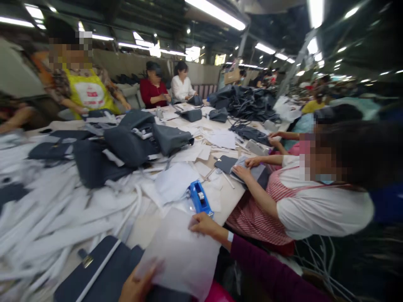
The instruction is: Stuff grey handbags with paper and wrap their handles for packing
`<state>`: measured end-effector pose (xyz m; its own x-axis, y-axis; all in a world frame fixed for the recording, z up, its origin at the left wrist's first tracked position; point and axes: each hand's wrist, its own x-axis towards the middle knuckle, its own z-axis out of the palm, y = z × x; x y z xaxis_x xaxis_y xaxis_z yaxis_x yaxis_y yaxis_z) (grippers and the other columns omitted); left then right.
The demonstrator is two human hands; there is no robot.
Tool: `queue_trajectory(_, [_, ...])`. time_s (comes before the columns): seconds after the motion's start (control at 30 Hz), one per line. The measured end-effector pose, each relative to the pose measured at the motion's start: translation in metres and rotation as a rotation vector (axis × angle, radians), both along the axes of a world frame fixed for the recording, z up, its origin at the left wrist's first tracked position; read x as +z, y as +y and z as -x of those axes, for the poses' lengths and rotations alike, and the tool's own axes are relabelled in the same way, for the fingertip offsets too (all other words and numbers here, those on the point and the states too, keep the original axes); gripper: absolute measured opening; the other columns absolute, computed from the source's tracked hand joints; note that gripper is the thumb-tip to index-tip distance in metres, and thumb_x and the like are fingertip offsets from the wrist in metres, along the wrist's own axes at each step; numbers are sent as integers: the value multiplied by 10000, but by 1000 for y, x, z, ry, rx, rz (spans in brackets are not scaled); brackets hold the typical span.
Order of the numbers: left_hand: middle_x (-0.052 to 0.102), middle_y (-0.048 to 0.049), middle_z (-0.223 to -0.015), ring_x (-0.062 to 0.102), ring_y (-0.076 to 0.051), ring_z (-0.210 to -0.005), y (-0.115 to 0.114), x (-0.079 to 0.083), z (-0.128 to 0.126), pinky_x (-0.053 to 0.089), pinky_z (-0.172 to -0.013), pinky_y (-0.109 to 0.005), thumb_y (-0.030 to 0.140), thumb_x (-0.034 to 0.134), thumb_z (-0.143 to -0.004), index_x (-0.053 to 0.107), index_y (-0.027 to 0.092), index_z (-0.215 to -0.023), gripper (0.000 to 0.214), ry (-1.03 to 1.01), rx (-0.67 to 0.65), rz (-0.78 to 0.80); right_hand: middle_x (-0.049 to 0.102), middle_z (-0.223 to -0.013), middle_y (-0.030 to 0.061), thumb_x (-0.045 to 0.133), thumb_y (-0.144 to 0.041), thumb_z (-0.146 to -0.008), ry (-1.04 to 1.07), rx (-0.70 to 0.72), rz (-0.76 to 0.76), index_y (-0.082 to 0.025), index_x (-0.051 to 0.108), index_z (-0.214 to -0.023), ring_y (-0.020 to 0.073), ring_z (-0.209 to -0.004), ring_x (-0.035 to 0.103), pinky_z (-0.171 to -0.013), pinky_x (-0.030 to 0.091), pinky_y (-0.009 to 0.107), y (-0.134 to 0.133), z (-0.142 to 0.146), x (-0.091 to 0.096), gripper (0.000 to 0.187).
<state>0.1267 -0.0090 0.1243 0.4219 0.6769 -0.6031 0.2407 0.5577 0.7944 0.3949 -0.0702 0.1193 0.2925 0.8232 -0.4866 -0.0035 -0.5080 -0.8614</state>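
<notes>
Head view: left hand [141, 279] and right hand [203, 224] are gripping a white paper sheet's [181, 256] edges (yellow apron [74, 93] lettering unreadable).

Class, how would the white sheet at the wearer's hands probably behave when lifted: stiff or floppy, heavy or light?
The white sheet is probably floppy rather than stiff, since it looks as thin as paper. It seems light too: the right hand appears to pinch it near one edge.
</notes>
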Motion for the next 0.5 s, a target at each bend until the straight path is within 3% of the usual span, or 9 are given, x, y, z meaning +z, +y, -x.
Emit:
queue_trajectory(0.07, [748,-73,-950,680,-296,-979,-9,3,2,552,-878,-390,472,818,-508,693,215,-957,533,-90,144,77,522,-463,-64,626,-169,-643,8,30,-7,-133,627,-669,46,-364,409,-366,253,159,-3,6,-3,44])
queue_trajectory(0.2, [745,-108,-908,704,-261,-841,-18,-7,4,569,-766,-355,373,842,-509,676,130,-960,539,-158,253,100,476,-472,-66,613,-254,-656,0,92,-28,-144,599,-666,53,-388,374,-381,232,182,0,18,-14,112])
queue_trajectory(0.33, [729,-69,-775,682,-203,-686,-25,-18,13,543,-597,-278,324,813,-530,673,121,-888,435,-121,317,63,468,-474,-54,636,-314,-636,-17,125,-13,-145,598,-640,65,-398,358,-393,224,207,8,32,-17,173])
queue_trajectory(0.5, [659,5,-659,613,-134,-562,-20,-19,34,518,-541,-252,303,769,-575,623,144,-806,317,-191,413,44,490,-498,-43,655,-343,-604,-39,160,17,-140,606,-642,69,-422,354,-418,230,221,27,46,-3,212])
